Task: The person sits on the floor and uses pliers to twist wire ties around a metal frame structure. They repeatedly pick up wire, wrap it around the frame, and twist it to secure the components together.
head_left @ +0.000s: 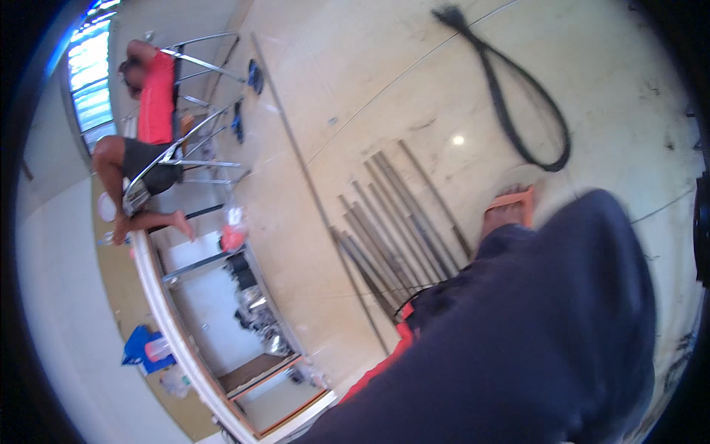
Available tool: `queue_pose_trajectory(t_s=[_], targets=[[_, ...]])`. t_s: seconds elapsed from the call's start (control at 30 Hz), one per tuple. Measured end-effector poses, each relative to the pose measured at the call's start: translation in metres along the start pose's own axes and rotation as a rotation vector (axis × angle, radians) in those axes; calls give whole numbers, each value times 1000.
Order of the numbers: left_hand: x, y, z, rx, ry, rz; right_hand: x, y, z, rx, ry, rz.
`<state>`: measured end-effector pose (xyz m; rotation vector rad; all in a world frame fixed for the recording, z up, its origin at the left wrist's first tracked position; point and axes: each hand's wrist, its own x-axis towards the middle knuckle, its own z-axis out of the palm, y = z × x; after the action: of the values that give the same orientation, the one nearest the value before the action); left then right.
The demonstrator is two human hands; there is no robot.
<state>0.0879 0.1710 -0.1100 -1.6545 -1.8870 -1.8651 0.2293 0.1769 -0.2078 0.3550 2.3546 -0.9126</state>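
Note:
Neither of my hands is in view. My bent leg in dark trousers fills the lower right, and beyond it my foot in an orange sandal rests on the floor. Several grey metal bars lie roughly side by side on the tiles, left of my foot; my leg hides their near ends. A longer thin bar lies apart to their left. Past my foot, a bundle of thin dark strands bent into a loop lies on the floor. Some red cloth shows along my leg.
At the far left a person in a red shirt sits on a metal-framed chair, feet on a counter. Its open shelves hold dark and silvery items. On top lie a blue bag and a pink cup.

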Motion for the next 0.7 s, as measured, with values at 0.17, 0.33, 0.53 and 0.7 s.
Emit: queue_pose_trajectory(t_s=[0.17,0.33,0.53,0.7], targets=[[-52,54,-105,287,265,-16,-12,-11,-16,-15,60,35],[-187,47,-254,463,561,-489,-18,-18,-36,11,199,135],[-360,39,-217,984,253,-1220,-6,-30,-36,-8,217,186],[-359,41,-230,791,-11,-1374,13,-45,-37,-28,224,208]])
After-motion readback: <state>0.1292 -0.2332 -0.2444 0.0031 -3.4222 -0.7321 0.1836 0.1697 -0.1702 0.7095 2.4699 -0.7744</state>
